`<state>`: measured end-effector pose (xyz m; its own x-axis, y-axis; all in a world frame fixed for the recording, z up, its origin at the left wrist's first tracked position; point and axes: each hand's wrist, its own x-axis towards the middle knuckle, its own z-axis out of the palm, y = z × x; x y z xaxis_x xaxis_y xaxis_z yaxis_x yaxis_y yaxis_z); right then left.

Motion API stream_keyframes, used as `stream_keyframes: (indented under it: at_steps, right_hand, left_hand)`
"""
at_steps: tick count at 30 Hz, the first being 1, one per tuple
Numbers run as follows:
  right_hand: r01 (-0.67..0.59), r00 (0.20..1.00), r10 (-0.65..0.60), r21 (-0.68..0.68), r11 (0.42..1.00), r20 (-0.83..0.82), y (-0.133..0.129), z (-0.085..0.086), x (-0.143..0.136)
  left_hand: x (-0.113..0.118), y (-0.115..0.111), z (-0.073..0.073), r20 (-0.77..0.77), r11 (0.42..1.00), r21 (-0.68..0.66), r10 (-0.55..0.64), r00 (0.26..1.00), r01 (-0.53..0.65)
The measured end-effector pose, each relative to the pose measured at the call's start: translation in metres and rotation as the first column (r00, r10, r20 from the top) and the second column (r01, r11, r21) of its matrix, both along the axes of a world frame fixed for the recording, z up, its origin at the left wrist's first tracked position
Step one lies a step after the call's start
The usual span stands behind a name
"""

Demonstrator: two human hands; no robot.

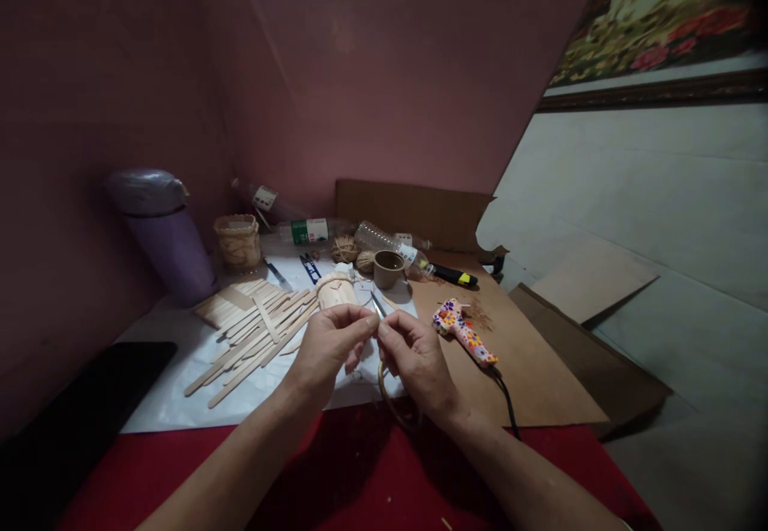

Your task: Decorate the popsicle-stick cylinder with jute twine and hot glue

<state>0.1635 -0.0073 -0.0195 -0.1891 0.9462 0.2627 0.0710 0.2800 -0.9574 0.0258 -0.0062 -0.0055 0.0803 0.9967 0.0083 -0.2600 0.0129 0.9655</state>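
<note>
My left hand [329,349] and my right hand [420,359] meet fingertip to fingertip over the front of the white sheet. Scissors [377,304] are in my right hand, blade tips pointing up and away, with a brass-coloured handle loop hanging below the palm. My left thumb and forefinger are pinched close to my right fingertips; whatever lies between them is too small to make out. Just beyond stands a small holder faced with wooden sticks [336,291], a cord around its rim. Many flat wooden craft sticks [258,331] lie to the left.
A flowered glue gun [462,333] rests on the cardboard [540,387] at right, its cable running forward. Behind are a brown cup [389,269], twine balls [344,249], clear plastic bottles [309,231], blue snips [310,269] and a yellow-black cutter [454,276]. A purple tumbler [171,247] stands left.
</note>
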Motion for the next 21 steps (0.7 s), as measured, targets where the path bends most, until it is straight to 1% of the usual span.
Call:
stream_keyframes:
  at_steps: [5,8,12,15,17,18,20,21]
  right_hand:
    - [-0.034,0.999,0.034,-0.009,0.999,0.013,0.0,0.001,0.0]
    - [-0.02,0.999,0.019,0.007,1.0,0.037,0.001,-0.002,0.001]
    - [0.035,0.997,-0.036,0.022,0.999,0.072,0.007,-0.007,0.001]
    - [0.125,0.983,-0.131,0.054,0.991,0.125,0.012,-0.002,0.004]
    - [0.175,0.949,-0.197,0.105,0.979,0.245,0.015,0.007,0.011]
    - [0.183,0.919,-0.219,0.135,0.974,0.328,0.015,0.012,0.015]
    - [0.173,0.832,-0.242,0.182,0.968,0.499,0.014,0.02,0.025]
    - [0.146,0.774,-0.238,0.201,0.969,0.586,0.012,0.022,0.03]
  left_hand:
    - [0.001,0.0,0.003,-0.008,0.999,-0.028,0.029,1.0,-0.03]
    - [0.001,0.001,0.005,0.015,0.998,-0.03,0.054,0.998,-0.053]
    - [-0.001,0.005,0.003,0.031,0.998,0.002,0.069,0.997,-0.07]
    - [-0.003,0.007,0.002,0.074,0.995,0.011,0.096,0.993,-0.097]
    - [-0.004,0.008,0.003,0.1,0.992,0.011,0.126,0.987,-0.128]
    - [-0.004,0.008,0.004,0.109,0.99,0.011,0.139,0.984,-0.141]
    - [-0.005,0.009,0.005,0.123,0.986,0.023,0.159,0.98,-0.163]
    - [-0.005,0.008,0.006,0.128,0.986,0.032,0.16,0.979,-0.165]
